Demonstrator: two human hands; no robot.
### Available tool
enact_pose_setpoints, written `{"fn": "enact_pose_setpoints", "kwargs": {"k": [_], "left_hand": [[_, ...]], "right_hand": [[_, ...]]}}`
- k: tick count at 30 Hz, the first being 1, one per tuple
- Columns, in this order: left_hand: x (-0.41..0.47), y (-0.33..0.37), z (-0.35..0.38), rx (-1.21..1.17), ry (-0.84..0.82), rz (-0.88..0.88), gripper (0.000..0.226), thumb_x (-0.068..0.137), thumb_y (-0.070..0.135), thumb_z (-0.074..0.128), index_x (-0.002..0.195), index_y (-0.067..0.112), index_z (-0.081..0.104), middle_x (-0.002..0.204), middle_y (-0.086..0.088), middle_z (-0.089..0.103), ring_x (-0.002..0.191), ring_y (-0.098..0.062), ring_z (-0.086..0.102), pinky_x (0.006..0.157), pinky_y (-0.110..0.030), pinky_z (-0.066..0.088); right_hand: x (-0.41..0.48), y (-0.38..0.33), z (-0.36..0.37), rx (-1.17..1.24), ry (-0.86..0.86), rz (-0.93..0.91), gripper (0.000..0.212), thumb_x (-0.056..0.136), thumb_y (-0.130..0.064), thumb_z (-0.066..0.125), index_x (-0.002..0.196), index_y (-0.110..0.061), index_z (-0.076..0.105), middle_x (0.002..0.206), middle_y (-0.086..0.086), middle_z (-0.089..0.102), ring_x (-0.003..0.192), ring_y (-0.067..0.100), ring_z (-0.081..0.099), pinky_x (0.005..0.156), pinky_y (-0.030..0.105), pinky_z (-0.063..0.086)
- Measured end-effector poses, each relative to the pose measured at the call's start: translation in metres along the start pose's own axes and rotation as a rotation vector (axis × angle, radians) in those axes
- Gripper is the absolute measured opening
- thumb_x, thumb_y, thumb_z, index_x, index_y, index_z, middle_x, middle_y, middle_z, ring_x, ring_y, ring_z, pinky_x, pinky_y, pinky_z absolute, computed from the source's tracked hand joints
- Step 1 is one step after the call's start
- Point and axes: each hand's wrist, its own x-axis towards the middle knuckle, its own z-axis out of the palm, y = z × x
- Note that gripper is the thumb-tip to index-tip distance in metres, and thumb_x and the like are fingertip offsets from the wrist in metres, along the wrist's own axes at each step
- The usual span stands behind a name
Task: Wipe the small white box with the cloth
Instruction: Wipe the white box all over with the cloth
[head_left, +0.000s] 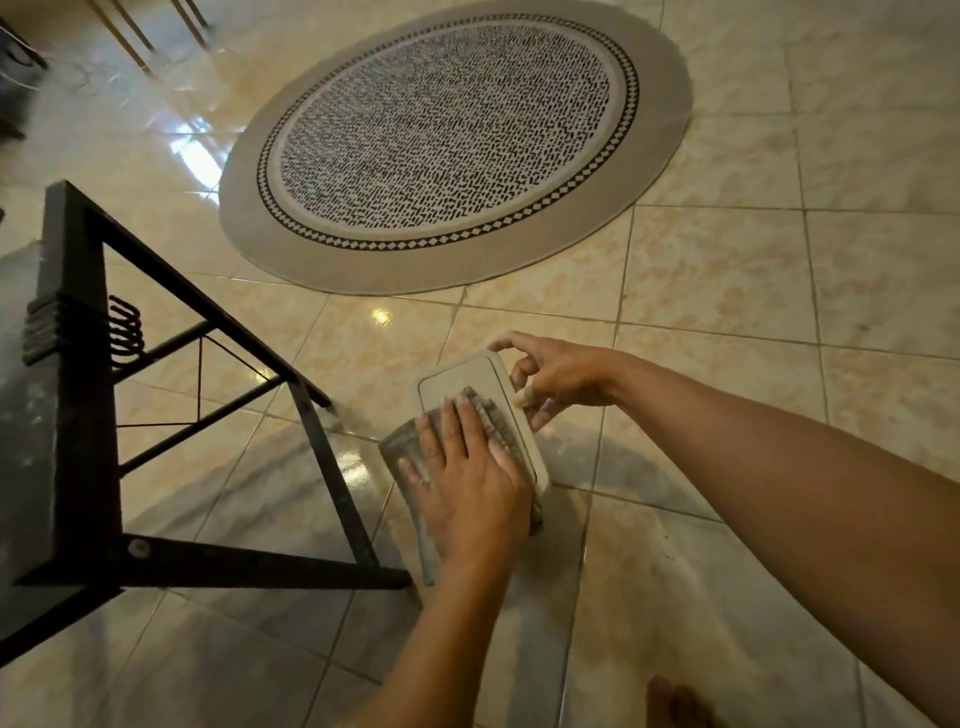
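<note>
The small white box (467, 376) is held in the air above the tiled floor, its flat rounded lid facing me. My right hand (558, 382) grips its far right edge with thumb and fingertips. A grey-brown woven cloth (402, 447) lies over the near half of the lid and hangs down toward me. My left hand (467, 483) presses flat on the cloth, fingers spread, covering most of it. The box's lower end is hidden under the cloth and hand.
A black metal frame table (78, 415) with diagonal braces stands at the left, its foot close to the cloth. A round patterned rug (457, 145) lies on the glossy tiled floor (753, 312) beyond. A bare foot (675, 701) shows at the bottom edge.
</note>
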Motion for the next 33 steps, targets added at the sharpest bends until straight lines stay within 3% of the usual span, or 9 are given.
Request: {"fn": "enact_pose_setpoints", "kwargs": {"k": [5, 10, 13, 15, 18, 21, 25, 30, 33], "left_hand": [[0.002, 0.016, 0.013, 0.021, -0.012, 0.094, 0.071, 0.085, 0.048, -0.014, 0.152, 0.028, -0.023, 0.162, 0.004, -0.029, 0.146, -0.022, -0.033, 0.119, -0.056, -0.013], [0.031, -0.007, -0.007, -0.016, -0.028, 0.004, 0.073, 0.087, 0.049, -0.008, 0.155, 0.023, -0.02, 0.163, 0.002, -0.027, 0.146, -0.022, -0.032, 0.121, -0.057, -0.007], [0.008, 0.002, -0.003, 0.016, -0.058, 0.149, 0.076, 0.083, 0.052, -0.012, 0.154, 0.024, -0.021, 0.161, 0.001, -0.03, 0.145, -0.023, -0.034, 0.121, -0.05, -0.012], [0.013, 0.003, 0.002, 0.03, -0.035, 0.231, 0.067, 0.094, 0.048, -0.004, 0.155, 0.024, -0.017, 0.162, 0.002, -0.026, 0.146, -0.021, -0.032, 0.121, -0.046, -0.014], [0.048, 0.0, -0.003, 0.022, -0.017, 0.198, 0.064, 0.099, 0.047, 0.003, 0.157, 0.024, -0.012, 0.165, 0.001, -0.02, 0.148, -0.022, -0.027, 0.122, -0.047, -0.012], [0.064, -0.005, -0.012, 0.023, -0.02, 0.129, 0.064, 0.101, 0.047, 0.008, 0.158, 0.024, -0.011, 0.165, 0.0, -0.018, 0.149, -0.023, -0.025, 0.122, -0.049, -0.01], [0.047, -0.028, -0.022, -0.043, -0.046, 0.226, 0.064, 0.103, 0.05, 0.027, 0.158, 0.037, -0.003, 0.163, 0.006, -0.02, 0.148, -0.018, -0.024, 0.114, -0.042, -0.006], [0.064, -0.032, -0.012, 0.103, 0.013, 0.358, 0.062, 0.101, 0.056, 0.015, 0.156, 0.04, -0.009, 0.166, 0.005, -0.015, 0.149, -0.019, -0.023, 0.122, -0.049, -0.01], [0.079, -0.029, -0.013, 0.069, 0.019, 0.261, 0.061, 0.101, 0.055, 0.014, 0.155, 0.041, -0.011, 0.167, 0.004, -0.013, 0.15, -0.02, -0.022, 0.121, -0.053, -0.01]], "right_hand": [[0.0, 0.002, 0.0, -0.001, -0.002, -0.005, 0.079, 0.087, 0.019, 0.052, 0.15, -0.024, 0.032, 0.085, 0.008, 0.052, 0.077, 0.019, 0.062, 0.066, 0.036, 0.06], [-0.001, 0.0, 0.003, 0.002, 0.015, -0.007, 0.079, 0.089, 0.016, 0.053, 0.152, -0.024, 0.029, 0.089, 0.01, 0.054, 0.08, 0.023, 0.065, 0.064, 0.034, 0.061], [0.0, 0.0, 0.001, 0.004, 0.007, 0.001, 0.08, 0.088, 0.019, 0.051, 0.151, -0.025, 0.031, 0.089, 0.011, 0.052, 0.076, 0.021, 0.064, 0.067, 0.037, 0.062], [0.0, 0.0, 0.001, -0.008, 0.003, 0.014, 0.083, 0.086, 0.021, 0.049, 0.15, -0.028, 0.031, 0.095, 0.015, 0.057, 0.079, 0.023, 0.067, 0.069, 0.04, 0.062], [0.001, -0.001, 0.003, -0.012, -0.01, 0.034, 0.084, 0.087, 0.02, 0.048, 0.148, -0.034, 0.031, 0.108, 0.022, 0.062, 0.083, 0.027, 0.069, 0.069, 0.042, 0.062], [0.001, -0.001, 0.002, -0.002, 0.012, 0.035, 0.08, 0.089, 0.017, 0.053, 0.148, -0.034, 0.032, 0.089, 0.012, 0.059, 0.073, 0.021, 0.067, 0.068, 0.039, 0.062], [0.002, 0.001, 0.0, 0.009, 0.0, 0.025, 0.079, 0.09, 0.016, 0.053, 0.149, -0.033, 0.032, 0.09, 0.012, 0.059, 0.073, 0.021, 0.066, 0.068, 0.037, 0.061], [0.002, 0.001, 0.0, 0.023, -0.033, 0.013, 0.08, 0.091, 0.017, 0.05, 0.148, -0.035, 0.031, 0.099, 0.017, 0.059, 0.082, 0.028, 0.065, 0.069, 0.04, 0.062], [0.0, 0.0, 0.001, 0.031, -0.013, 0.015, 0.08, 0.091, 0.015, 0.052, 0.149, -0.035, 0.03, 0.092, 0.013, 0.059, 0.078, 0.024, 0.065, 0.069, 0.039, 0.061]]}}
